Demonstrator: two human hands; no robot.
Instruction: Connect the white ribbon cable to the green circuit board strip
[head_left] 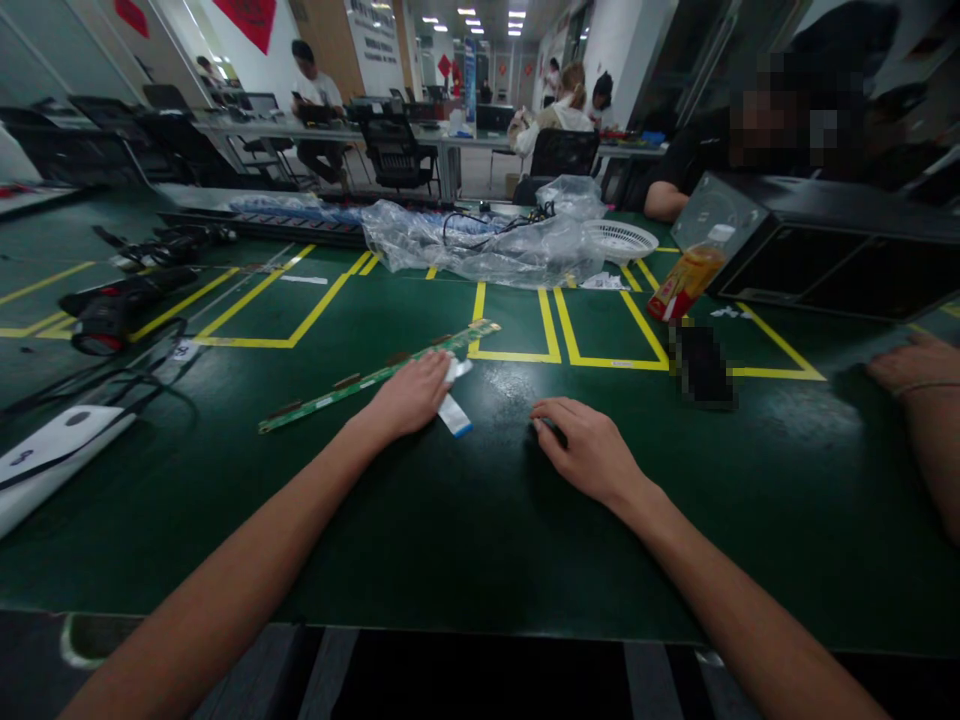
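A long, narrow green circuit board lies slantwise on the green table. My left hand is over its middle, with the fingers closed at a white flat ribbon cable. The cable's blue-tipped end sticks out to the right of the hand; the part under the fingers is hidden. To the right, apart from the board, my right hand rests on the tabletop. Its fingers are loosely bent, the thumb stands apart from them, and no object shows in it.
Clear plastic wrapping and a white basket lie at the back. A drink bottle, a dark phone-like object and a black case stand right. Another person's hand rests at far right. Cables and a black tool lie left.
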